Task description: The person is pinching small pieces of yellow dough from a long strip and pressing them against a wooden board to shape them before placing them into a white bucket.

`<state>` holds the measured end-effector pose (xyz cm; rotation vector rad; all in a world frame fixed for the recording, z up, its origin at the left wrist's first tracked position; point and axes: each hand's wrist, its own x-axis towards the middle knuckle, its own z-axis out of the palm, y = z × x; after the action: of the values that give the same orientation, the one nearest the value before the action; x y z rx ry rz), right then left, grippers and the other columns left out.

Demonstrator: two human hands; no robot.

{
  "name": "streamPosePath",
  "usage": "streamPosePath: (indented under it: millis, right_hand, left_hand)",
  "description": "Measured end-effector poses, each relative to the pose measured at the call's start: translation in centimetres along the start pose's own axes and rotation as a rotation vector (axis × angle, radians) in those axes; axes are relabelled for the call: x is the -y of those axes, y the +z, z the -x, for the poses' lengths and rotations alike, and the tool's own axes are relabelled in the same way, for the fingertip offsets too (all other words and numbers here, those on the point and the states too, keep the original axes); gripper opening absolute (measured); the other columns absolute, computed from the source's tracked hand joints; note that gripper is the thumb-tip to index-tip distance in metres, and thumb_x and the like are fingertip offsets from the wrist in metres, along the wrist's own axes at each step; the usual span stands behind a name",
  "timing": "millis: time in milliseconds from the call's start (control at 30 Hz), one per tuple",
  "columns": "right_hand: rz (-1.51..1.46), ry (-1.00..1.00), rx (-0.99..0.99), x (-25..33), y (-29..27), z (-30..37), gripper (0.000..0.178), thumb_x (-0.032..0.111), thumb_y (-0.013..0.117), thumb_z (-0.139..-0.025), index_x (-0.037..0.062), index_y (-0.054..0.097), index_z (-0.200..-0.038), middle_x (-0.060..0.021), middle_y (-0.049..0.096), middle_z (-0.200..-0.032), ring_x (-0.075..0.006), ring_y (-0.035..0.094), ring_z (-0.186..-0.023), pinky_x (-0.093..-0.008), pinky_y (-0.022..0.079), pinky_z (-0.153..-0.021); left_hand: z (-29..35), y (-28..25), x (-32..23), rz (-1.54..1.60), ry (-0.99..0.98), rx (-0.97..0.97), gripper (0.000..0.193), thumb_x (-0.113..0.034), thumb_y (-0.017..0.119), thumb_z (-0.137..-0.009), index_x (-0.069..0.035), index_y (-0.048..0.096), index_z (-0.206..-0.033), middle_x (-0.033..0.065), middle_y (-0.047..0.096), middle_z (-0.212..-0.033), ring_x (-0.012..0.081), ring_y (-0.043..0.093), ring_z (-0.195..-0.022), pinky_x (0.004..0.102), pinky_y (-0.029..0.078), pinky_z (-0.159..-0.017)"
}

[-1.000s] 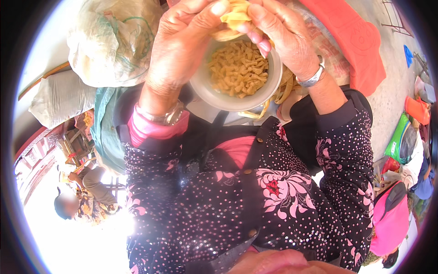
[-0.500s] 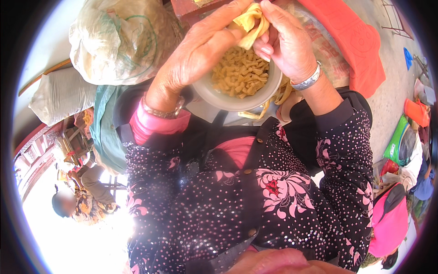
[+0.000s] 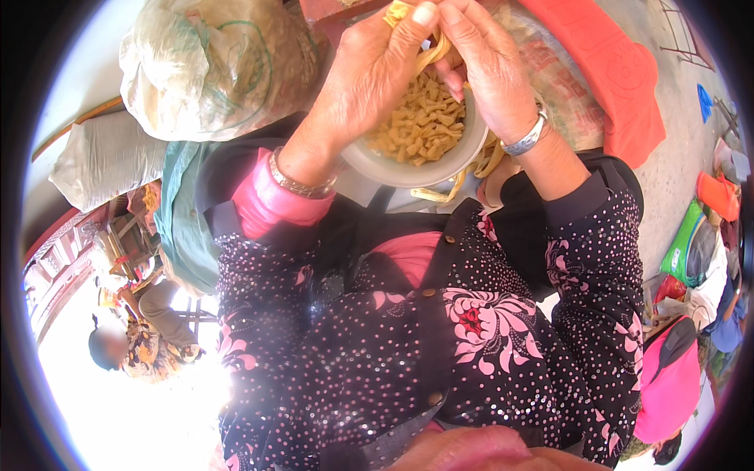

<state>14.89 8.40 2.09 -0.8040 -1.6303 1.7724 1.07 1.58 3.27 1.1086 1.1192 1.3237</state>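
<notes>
Both hands are raised together at the top of the view, over a pale round bowl (image 3: 393, 177). Between them is a soft, flat yellow strip (image 3: 433, 54), looped and twisted. My left hand (image 3: 367, 74) pinches it, thumb on top, with a bunched end showing above the thumb. My right hand (image 3: 493, 78) has its fingertips closed on the same strip from the other side; some of its fingers are hidden. Many small, knot-like yellow-brown pieces (image 3: 424, 125) fill the bowl. More yellow strips (image 3: 488, 162) lie by the bowl's right side, below my right wrist.
A large, stuffed translucent bag (image 3: 204, 71) stands at the left, with a grey-white sack (image 3: 110, 161) behind it. Red-orange cloth (image 3: 620, 86) lies at the right. Bags and clothes, one bright pink (image 3: 667, 385), pile up at the far right. Another person (image 3: 153, 337) sits at lower left.
My left hand has turned and its thumb now presses over the strip. The strip's wide loop has drawn into a narrower, tighter bunch. My right hand has shifted slightly, fingers closer in.
</notes>
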Motion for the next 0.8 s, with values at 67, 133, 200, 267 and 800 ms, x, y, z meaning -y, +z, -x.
streamPosePath:
  millis: [67,133,200,267,800]
  right_hand:
    - [0.073,-0.173,0.001,-0.4,0.1,-0.5,0.03,0.032,0.041,-0.104,0.0056,0.054,-0.102,-0.0004,0.059,-0.076,-0.0036,0.047,-0.052,-0.017,0.038,-0.045]
    - [0.11,-0.337,-0.034,-0.9,0.2,-0.9,0.028,0.031,0.041,-0.104,0.0055,0.053,-0.105,-0.0007,0.061,-0.079,-0.0026,0.047,-0.054,-0.0164,0.039,-0.047]
    - [0.066,-0.399,-0.059,-0.8,0.5,-1.0,0.028,0.03,0.041,-0.104,0.0053,0.053,-0.106,-0.0014,0.062,-0.082,-0.0023,0.048,-0.057,-0.0164,0.04,-0.05]
    - [-0.061,-0.261,-0.013,0.5,0.5,-0.3,0.027,0.029,0.042,-0.104,0.005,0.054,-0.105,-0.0021,0.063,-0.084,-0.0021,0.05,-0.061,-0.0169,0.041,-0.052]
    - [0.375,-0.365,-0.029,-1.9,-2.0,-0.3,0.022,0.024,0.068,-0.091,0.0029,0.065,-0.087,0.0035,0.054,-0.065,-0.0039,0.046,-0.06,-0.0214,0.038,-0.055]
  left_hand:
    - [-0.4,-0.8,1.2,-0.036,0.133,-0.003,0.047,-0.034,0.041,-0.104,0.005,0.048,-0.13,0.0065,0.062,-0.093,0.0119,0.06,-0.083,0.023,0.049,-0.076]
    - [-0.3,-0.7,0.9,-0.032,0.148,-0.061,0.05,-0.037,0.038,-0.104,0.005,0.051,-0.128,0.0069,0.063,-0.092,0.0122,0.061,-0.081,0.0239,0.05,-0.075]
    - [0.5,-0.3,0.0,0.117,0.043,-0.08,0.055,-0.041,0.034,-0.104,0.006,0.052,-0.127,0.0091,0.065,-0.094,0.0161,0.064,-0.077,0.0289,0.053,-0.077]
    - [0.3,-0.5,-0.5,0.33,-0.087,-0.026,0.056,-0.04,0.032,-0.104,0.007,0.053,-0.126,0.0103,0.065,-0.093,0.0187,0.064,-0.076,0.0329,0.055,-0.079]
    - [0.1,-4.4,-1.1,0.736,-0.061,-0.042,0.053,-0.04,0.034,-0.102,0.007,0.058,-0.106,0.0121,0.058,-0.087,0.0164,0.054,-0.064,0.0405,0.057,-0.073]
